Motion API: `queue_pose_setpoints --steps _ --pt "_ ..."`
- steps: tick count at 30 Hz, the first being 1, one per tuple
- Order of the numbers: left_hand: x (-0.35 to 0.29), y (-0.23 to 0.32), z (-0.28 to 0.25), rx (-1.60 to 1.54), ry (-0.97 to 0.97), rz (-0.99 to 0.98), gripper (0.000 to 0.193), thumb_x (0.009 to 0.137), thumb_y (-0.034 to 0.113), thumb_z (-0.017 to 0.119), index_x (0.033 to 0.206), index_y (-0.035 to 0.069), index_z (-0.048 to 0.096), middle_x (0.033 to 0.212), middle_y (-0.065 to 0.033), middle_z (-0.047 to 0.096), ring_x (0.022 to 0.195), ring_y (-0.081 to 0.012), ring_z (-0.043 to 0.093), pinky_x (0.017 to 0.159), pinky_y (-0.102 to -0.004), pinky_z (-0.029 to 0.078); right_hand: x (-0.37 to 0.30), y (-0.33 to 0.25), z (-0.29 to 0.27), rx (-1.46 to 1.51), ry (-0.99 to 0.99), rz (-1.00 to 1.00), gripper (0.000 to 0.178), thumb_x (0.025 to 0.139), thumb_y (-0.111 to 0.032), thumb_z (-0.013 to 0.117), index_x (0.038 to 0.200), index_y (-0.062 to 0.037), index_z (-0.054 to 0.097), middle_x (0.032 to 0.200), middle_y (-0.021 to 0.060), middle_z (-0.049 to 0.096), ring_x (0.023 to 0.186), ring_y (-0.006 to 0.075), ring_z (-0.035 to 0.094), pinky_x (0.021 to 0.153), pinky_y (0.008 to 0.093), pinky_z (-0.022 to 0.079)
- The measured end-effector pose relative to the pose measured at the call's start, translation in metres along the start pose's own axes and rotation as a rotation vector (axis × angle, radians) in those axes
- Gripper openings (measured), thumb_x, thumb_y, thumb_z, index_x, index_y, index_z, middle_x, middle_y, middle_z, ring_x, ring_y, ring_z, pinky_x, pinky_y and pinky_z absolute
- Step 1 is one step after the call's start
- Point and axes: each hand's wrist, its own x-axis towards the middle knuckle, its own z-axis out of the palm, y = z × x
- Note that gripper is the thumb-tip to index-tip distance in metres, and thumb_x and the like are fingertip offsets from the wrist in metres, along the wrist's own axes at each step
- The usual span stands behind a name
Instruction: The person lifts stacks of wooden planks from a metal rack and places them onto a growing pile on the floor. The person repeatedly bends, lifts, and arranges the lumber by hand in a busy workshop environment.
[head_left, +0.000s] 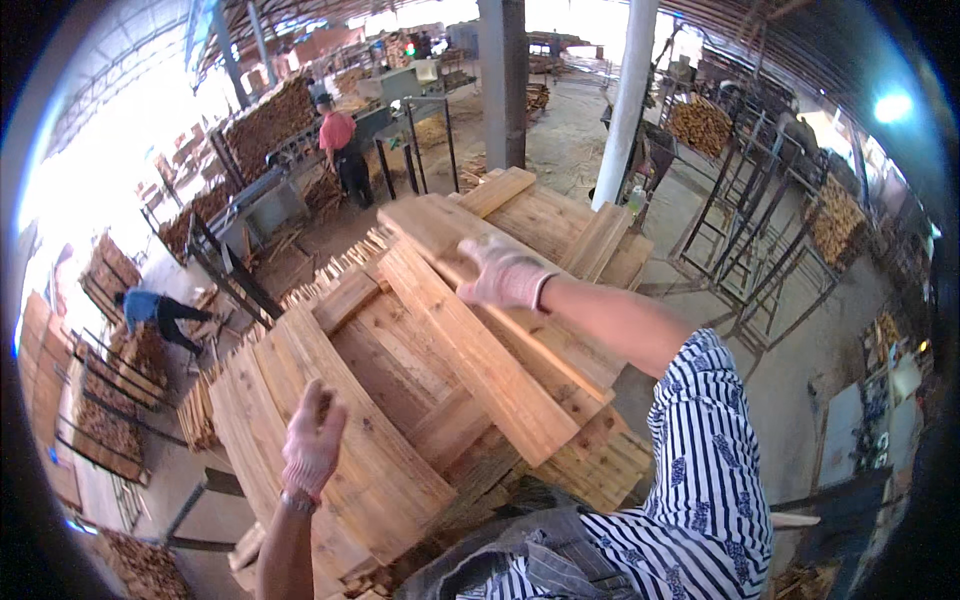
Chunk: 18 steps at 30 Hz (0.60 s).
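Both my hands wear pale knit gloves with worn, dirty fingers. My right hand [505,275] reaches across and grips a thick wooden plank [436,226] by its near long edge. The plank's far end is slightly blurred and raised above the boards under it. Just left of it lies another loose plank [480,355], slanting across the stack. My left hand [312,445] is over the wide boards [370,440] on the left of the stack, fingers stretched and apart, holding nothing. Whether it touches the wood I cannot tell.
More boards [605,240] lie on the stack's far right side. Beyond stand a dark post [503,90], a white pole [625,100] and black metal racks [740,200]. One person in a red top [338,130] and another in blue [143,306] are farther off, among timber piles [268,120].
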Motion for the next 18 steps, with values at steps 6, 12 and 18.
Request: queue_pose_setpoints --steps 6,12,18 --pt "0.084 0.072 0.127 -0.543 -0.327 -0.340 0.060 0.096 0.033 0.067 0.138 -0.003 0.043 0.125 -0.0203 0.064 0.110 -0.0271 0.064 0.093 -0.0377 0.054 0.038 0.086 -0.013 -0.215 -0.116 0.091 0.095 0.080 -0.051 0.072 0.159 -0.0182 0.031 0.158 0.0242 0.035 0.142 0.0404 0.043 0.117 0.0471 0.038" --pt "0.121 0.053 0.199 -0.760 -0.021 -0.461 0.044 0.092 0.021 0.073 0.126 0.001 0.054 0.110 -0.0124 0.068 0.092 -0.0216 0.066 0.077 -0.0357 0.057 0.036 0.087 -0.015 0.032 -0.262 0.141 0.106 0.079 -0.048 0.075 0.163 -0.0150 0.019 0.160 0.0268 0.031 0.144 0.0430 0.039 0.119 0.0465 0.035" --pt "0.140 0.054 0.151 -0.517 0.169 -0.288 0.039 0.097 0.017 0.065 0.130 0.001 0.055 0.109 -0.0108 0.070 0.091 -0.0183 0.066 0.077 -0.0320 0.054 0.048 0.117 -0.012 0.128 -0.185 0.124 0.106 0.074 -0.047 0.078 0.160 -0.0106 0.028 0.148 0.0262 0.048 0.136 0.0389 0.051 0.112 0.0445 0.043"
